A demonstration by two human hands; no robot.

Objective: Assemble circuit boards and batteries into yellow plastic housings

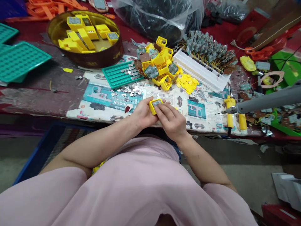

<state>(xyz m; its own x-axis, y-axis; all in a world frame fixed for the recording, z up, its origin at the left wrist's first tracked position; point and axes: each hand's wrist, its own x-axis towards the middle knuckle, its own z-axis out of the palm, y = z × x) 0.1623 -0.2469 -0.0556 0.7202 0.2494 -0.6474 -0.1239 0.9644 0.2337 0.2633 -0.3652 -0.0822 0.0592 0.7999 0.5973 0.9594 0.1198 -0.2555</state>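
My left hand (145, 113) is closed round a small yellow plastic case (152, 108) with a grey piece set in its open face. The fingers of my right hand (171, 119) press on the grey piece and the case's edge from the right. Just beyond my hands lie silver button cells (133, 90) and a green tray (117, 75) with more cells on its right part. Behind them is a heap of yellow cases (162, 61), some with grey circuit pieces inside. Flat yellow covers (187, 83) are piled to its right.
A round tin (94, 61) holds several yellow cases at the back left. A white foam strip (202, 70) with wired parts stands right of the heap. A grey electric screwdriver (263, 100) juts in from the right, near a yellow-handled tool (229, 113). Green trays (23, 61) lie left.
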